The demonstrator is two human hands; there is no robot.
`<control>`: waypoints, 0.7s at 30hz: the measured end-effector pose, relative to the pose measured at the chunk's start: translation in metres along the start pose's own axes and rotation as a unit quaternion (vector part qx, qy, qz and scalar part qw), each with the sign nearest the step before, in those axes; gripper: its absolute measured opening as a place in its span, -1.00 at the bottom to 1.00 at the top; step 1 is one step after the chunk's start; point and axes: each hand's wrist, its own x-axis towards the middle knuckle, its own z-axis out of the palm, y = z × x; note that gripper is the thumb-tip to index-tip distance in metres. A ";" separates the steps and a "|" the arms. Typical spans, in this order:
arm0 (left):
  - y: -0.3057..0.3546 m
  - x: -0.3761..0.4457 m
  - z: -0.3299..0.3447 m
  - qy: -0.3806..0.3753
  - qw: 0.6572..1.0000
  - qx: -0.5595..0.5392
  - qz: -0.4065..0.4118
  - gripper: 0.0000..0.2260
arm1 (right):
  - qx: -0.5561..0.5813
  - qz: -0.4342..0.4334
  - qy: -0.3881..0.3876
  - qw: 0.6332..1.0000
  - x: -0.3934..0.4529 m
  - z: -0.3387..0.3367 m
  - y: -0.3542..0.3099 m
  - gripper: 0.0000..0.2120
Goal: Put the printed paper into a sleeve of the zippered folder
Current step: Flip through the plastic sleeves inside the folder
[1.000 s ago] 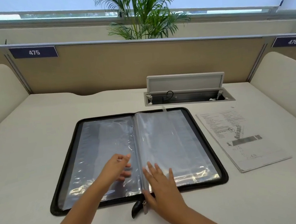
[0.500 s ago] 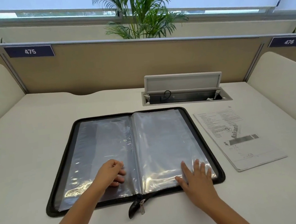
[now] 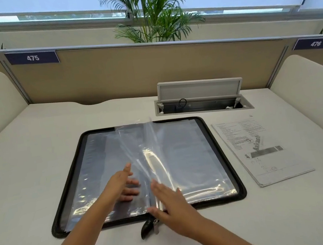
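The black zippered folder [image 3: 242, 191] lies open flat on the white desk, its clear plastic sleeves [image 3: 189, 159] spread on both sides. Several sleeves stand raised near the spine, mid-turn. My left hand [image 3: 123, 183] lies under the raised sleeves with fingers extended on the left pages. My right hand [image 3: 170, 204] is at the bottom of the spine, fingers straight against the lifted sleeves. The printed paper [image 3: 258, 148] lies flat on the desk, right of the folder, untouched. The zipper pull [image 3: 149, 226] hangs off the folder's front edge.
An open cable box [image 3: 202, 102] with its lid up is set into the desk behind the folder. A beige partition [image 3: 132, 71] closes the back, padded side panels [image 3: 307, 92] flank the desk. A plant stands beyond.
My right hand has come back from the right page's lower corner to the spine and lifted several sleeves leftward. My left hand has opened its fingers and slid toward the spine.
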 end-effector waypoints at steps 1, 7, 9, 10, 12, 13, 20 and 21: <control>0.003 -0.001 -0.003 -0.007 1.000 -0.018 -0.006 -0.57 | -0.004 -0.023 -0.010 1.000 0.003 0.002 -0.008 -0.39; 0.006 -0.001 -0.030 0.043 0.999 -0.003 0.032 -0.70 | 0.042 -0.122 -0.064 0.990 0.020 0.007 -0.042 -0.47; 0.002 0.004 -0.042 0.069 0.997 -0.010 0.031 -0.80 | 0.109 -0.130 -0.060 0.984 0.022 0.003 -0.042 -0.52; -0.001 0.007 -0.048 0.082 0.996 -0.021 0.024 -0.86 | 0.131 -0.130 -0.042 0.982 0.023 0.001 -0.038 -0.54; -0.006 0.011 -0.059 0.125 0.992 -0.030 0.016 -0.94 | 0.167 -0.107 0.012 0.980 0.026 -0.003 -0.027 -0.59; -0.009 0.015 -0.066 0.157 0.987 -0.023 0.019 -0.90 | 0.192 -0.090 0.049 0.976 0.027 -0.006 -0.020 -0.63; -0.025 0.036 -0.104 0.248 0.968 -0.043 0.015 -0.88 | 0.179 0.032 0.247 0.952 0.027 -0.024 0.042 -0.76; -0.026 0.037 -0.102 0.233 0.971 -0.049 0.002 -0.86 | 0.168 0.045 0.229 0.958 0.026 -0.025 0.047 -0.75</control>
